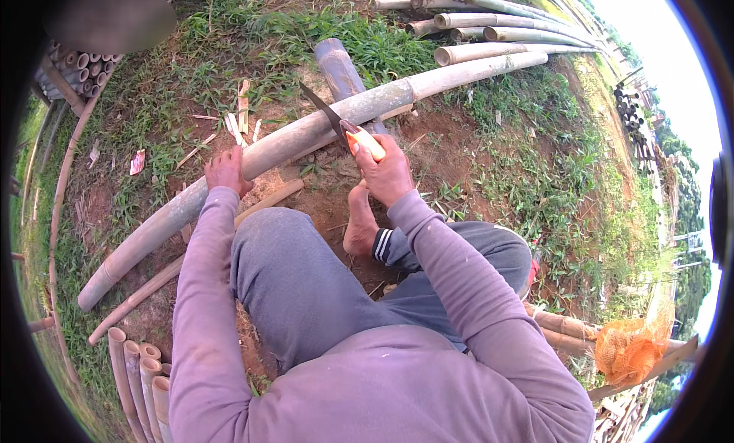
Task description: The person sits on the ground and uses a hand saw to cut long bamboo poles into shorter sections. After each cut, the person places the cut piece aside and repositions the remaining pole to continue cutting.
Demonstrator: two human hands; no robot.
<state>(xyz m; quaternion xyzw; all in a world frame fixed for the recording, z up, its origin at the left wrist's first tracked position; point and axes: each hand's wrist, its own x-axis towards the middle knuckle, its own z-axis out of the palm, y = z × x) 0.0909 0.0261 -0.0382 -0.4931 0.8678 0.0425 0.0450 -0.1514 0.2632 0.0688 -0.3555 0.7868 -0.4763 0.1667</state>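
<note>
Plainly, from my distant post I look down on a faded mauve long-sleeved shirt (397, 389) and bent knees in grey-blue cotton trousers (294, 275); a bare foot (359, 221), with a white-striped dark cuff above it, stands on brown earth between them; at lower left is a cluster of cut tan bamboo lengths (141, 374), and at right hangs a bundle of orange mesh netting (628, 351).

Just ahead, the right hand (388, 172) is clamped around the pale wooden handle of a dark-bladed handsaw (322, 107); its blade crosses the long, thick, pale-tan bamboo pole (294, 143), though I cannot tell whether the teeth are biting; the left hand (227, 172) is clasped over that pole, further left; the pole slants from lower left to upper right before the knees, over a short grey bamboo section (340, 68).

Beyond, a red-and-white wrapper (138, 162) lies at left among the grass; farther off, at upper right, more pale bamboo poles (520, 34) lie together.
</note>
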